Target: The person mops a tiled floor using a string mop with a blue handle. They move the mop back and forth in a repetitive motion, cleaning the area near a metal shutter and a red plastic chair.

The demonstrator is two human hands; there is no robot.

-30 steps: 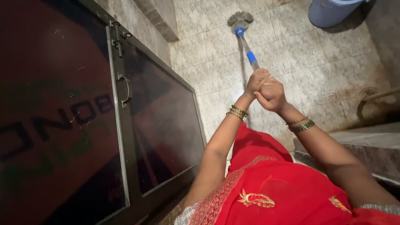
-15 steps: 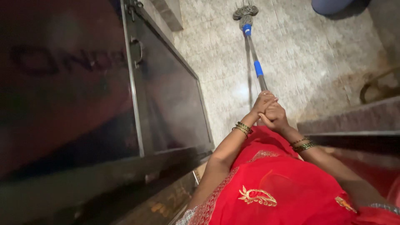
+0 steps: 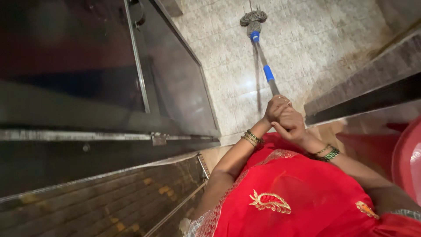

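Note:
A mop with a metal handle (image 3: pixel 262 57) with blue bands runs away from me across the tiled floor (image 3: pixel 302 48). Its grey string head (image 3: pixel 253 18) lies on the tiles at the far end. My left hand (image 3: pixel 275 108) and my right hand (image 3: pixel 290 124) are both closed around the near end of the handle, one just above the other. Bangles sit on both wrists, and red embroidered cloth (image 3: pixel 294 193) covers my front below the hands.
A dark metal double door (image 3: pixel 166 83) with a handle fills the left side. A stone ledge (image 3: pixel 364 81) crosses the right. A red plastic tub (image 3: pixel 408 158) shows at the right edge. Brick-patterned flooring (image 3: pixel 109 206) lies at the lower left.
The view has shifted back and down: the blue bucket has left the frame, the ledge and a red tub have come in. My hands keep hold of the mop handle.

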